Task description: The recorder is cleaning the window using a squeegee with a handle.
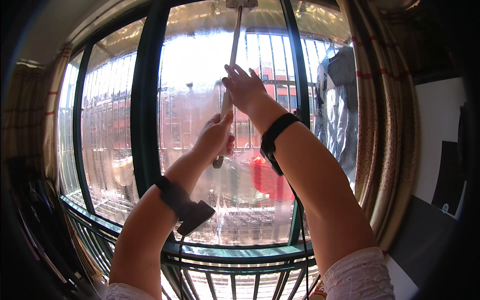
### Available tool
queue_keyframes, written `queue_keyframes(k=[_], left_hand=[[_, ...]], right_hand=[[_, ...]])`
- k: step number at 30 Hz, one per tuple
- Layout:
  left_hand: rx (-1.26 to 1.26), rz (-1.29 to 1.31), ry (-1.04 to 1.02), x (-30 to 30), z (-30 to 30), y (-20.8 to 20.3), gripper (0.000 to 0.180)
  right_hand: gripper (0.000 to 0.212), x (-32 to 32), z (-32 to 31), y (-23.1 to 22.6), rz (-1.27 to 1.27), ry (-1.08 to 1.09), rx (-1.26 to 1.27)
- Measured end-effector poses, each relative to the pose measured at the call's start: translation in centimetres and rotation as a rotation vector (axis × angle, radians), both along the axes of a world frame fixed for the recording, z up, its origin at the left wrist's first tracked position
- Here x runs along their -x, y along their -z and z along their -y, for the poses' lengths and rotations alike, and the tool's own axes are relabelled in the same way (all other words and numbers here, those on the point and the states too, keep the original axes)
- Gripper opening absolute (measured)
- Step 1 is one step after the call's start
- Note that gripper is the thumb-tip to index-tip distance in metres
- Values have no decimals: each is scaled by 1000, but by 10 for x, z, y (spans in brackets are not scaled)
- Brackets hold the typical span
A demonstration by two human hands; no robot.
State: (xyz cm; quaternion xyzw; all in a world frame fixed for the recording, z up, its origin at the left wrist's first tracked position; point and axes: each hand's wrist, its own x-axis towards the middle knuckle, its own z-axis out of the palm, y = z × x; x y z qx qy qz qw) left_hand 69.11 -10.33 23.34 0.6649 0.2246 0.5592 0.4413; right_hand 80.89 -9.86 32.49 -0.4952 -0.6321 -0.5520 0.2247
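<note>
A long-handled window cleaner (236, 37) slants up across the wet, streaked middle window pane (195, 65). Its pale head (242, 4) meets the top of the pane and is partly cut off by the picture's edge. Lower on the handle, my left hand (215, 135) is closed around it, and the hooked handle end pokes out below. My right hand (245, 89) is higher up, its fingers loosely curled about the handle. Dark straps with small devices circle both my wrists, each trailing a cable.
Dark green window frames (146, 95) divide the panes. Patterned curtains (385, 115) hang at both sides. Below the sill runs a railing (240, 272). Through the glass show bars, a red thing (270, 176) and hanging dark clothing (340, 105). Dark items crowd the lower left.
</note>
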Motion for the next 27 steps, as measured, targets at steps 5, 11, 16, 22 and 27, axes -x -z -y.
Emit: queue_keyframes(k=[5, 11, 16, 22, 27], left_hand=[[-32, -83, 0, -16, 3, -9, 39], [-13, -142, -2, -12, 7, 6, 37], [61, -148, -3, -5, 21, 64, 35], [71, -200, 20, 7, 49, 223, 30], [341, -279, 11, 52, 112, 413, 24]], right_hand=[[35, -16, 5, -5, -14, 36, -51], [34, -26, 2, 15, -38, 20, -29], [33, -31, 11, 64, 35, -58, -38], [24, -33, 15, 148, 258, -33, 201], [10, -15, 19, 345, 566, -375, 179]])
